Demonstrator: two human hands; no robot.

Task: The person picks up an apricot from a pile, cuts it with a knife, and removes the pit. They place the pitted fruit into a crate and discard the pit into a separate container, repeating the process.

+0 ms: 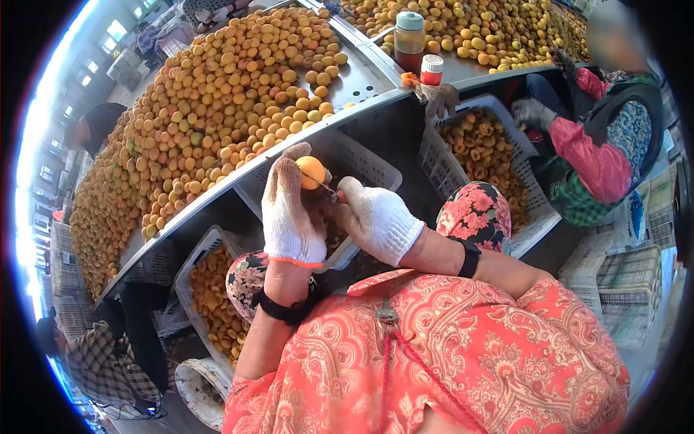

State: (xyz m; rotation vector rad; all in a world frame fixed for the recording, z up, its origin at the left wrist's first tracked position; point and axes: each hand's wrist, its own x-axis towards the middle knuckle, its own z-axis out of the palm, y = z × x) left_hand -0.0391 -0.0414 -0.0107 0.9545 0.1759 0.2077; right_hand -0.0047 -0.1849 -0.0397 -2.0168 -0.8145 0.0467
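In its white and brown-stained glove, my left hand (290, 210) grips an orange apricot (311, 173) between thumb and fingers. A dark line runs across the fruit. My right hand (376, 217), also gloved, is closed on a small metal tool (330, 192), whose thin shiny end meets the apricot's lower right side. The fingers hide its handle, and I cannot make out its exact kind. Both hands are close together above a white crate (365, 160), partly covered by my gloves.
A metal table (365, 64) carries heaped apricots (238, 79). Crates of split apricots, left crate (181, 278) and right crate (536, 210), flank my knees. A jar (409, 43) and red-labelled bottle (431, 70) stand on the rim. A co-worker (614, 137) sits at right, another person (108, 354) at lower left.
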